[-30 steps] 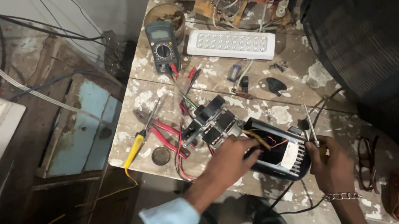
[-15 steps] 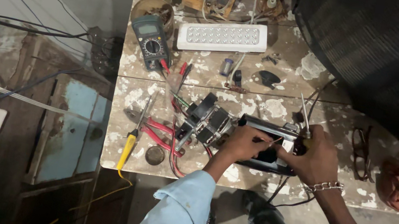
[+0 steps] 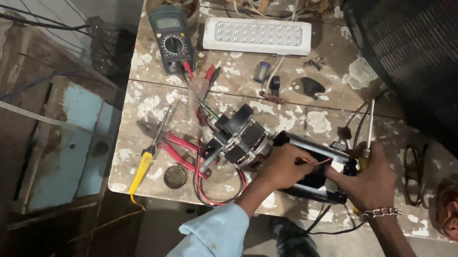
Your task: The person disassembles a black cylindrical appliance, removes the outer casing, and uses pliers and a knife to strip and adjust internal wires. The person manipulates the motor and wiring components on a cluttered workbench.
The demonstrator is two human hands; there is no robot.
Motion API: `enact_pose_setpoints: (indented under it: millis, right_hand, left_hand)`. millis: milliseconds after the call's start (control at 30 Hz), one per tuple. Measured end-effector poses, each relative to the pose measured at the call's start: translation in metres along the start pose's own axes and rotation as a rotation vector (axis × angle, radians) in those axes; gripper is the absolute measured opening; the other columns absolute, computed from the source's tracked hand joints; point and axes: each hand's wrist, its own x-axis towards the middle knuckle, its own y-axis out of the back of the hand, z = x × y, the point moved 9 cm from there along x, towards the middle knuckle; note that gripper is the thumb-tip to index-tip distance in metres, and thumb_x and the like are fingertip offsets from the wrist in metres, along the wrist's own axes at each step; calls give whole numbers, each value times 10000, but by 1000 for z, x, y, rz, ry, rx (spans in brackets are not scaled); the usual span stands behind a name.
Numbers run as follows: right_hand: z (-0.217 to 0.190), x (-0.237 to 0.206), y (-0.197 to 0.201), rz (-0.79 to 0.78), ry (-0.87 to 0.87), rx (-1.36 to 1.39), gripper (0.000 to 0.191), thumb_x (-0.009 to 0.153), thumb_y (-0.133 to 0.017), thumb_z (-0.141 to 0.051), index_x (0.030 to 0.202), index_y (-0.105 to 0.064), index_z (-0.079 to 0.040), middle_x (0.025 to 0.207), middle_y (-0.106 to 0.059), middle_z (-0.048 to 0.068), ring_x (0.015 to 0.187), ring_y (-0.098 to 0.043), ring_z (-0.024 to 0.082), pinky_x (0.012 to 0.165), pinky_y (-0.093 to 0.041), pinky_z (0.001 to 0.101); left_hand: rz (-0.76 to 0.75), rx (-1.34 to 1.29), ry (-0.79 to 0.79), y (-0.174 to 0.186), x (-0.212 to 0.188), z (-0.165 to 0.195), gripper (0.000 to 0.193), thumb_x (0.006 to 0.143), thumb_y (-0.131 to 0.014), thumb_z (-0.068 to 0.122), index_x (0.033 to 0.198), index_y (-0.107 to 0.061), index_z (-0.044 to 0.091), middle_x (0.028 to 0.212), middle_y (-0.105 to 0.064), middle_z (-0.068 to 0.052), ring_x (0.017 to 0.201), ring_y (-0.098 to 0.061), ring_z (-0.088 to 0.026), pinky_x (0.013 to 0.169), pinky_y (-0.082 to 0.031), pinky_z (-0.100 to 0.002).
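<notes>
Paint-spattered workbench (image 3: 147, 95), near edge toward the person. Black box-shaped unit (image 3: 313, 165) lies near-centre, long axis left-right, directly under both hands. Left hand (image 3: 285, 166) curled over its left end, fingertips pinching a thin red wire (image 3: 314, 161). Right hand (image 3: 367, 183) clamps the right end and grips a screwdriver (image 3: 368, 131), shaft pointing far. Both hands equally close — already touching. Small motor (image 3: 242, 140) butts against the unit's left end; red pliers (image 3: 175, 150), yellow-handled screwdriver (image 3: 144, 167) further left. Multimeter (image 3: 172, 42) and white LED panel (image 3: 258, 34) far (out of the way). Spectacles (image 3: 412, 173) right.
</notes>
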Motion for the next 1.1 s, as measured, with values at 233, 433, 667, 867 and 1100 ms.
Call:
enact_pose_setpoints:
  millis: [233, 433, 667, 867, 1100]
  right_hand:
    - [11, 12, -14, -91, -2, -60, 946, 536, -947, -480, 1249, -552, 1, 1033, -727, 229, 917, -736, 380, 784, -587, 474]
    - [18, 12, -17, -122, -82, -102, 943, 544, -943, -506, 1240, -551, -4, 1039, -722, 235, 933, -729, 382, 803, -585, 473]
    - [17, 6, -14, -60, -38, -69, 890, 551, -949, -511, 1175, -573, -1, 1018, -719, 219, 913, -729, 360, 798, -583, 460]
    - [16, 3, -11, -55, -77, -47, 876, 551, -941, -490, 1177, -568, -3, 1015, -724, 222, 899, -736, 350, 795, -588, 449]
    - [6, 5, -7, -69, -45, 26, 874, 556, -948, -480, 1174, -572, 11, 1059, -726, 226, 943, -737, 350, 815, -583, 447]
  left_hand:
    - [-217, -729, 98, -22, 3, -32, 223, 1019, -612, 36, 1189, -692, -85, 1048, -753, -146, 843, -768, -194, 745, -645, -287]
    - [-223, -560, 54, -13, -5, -25, 267, 1045, -602, 93, 1260, -705, -26, 1063, -749, -106, 887, -755, -166, 728, -599, -263]
    - [-93, -416, -23, 3, -19, 4, 279, 1052, -586, 136, 1283, -721, 57, 959, -743, -66, 727, -677, -96, 678, -559, -263]
    - [10, -412, -68, 12, -29, 15, 223, 1018, -627, 127, 1187, -758, 67, 958, -749, 11, 742, -645, -67, 684, -539, -244]
    - [101, -578, -4, 14, -33, 7, 201, 1014, -672, 119, 1152, -785, 26, 873, -720, 7, 714, -555, -55, 671, -475, -223]
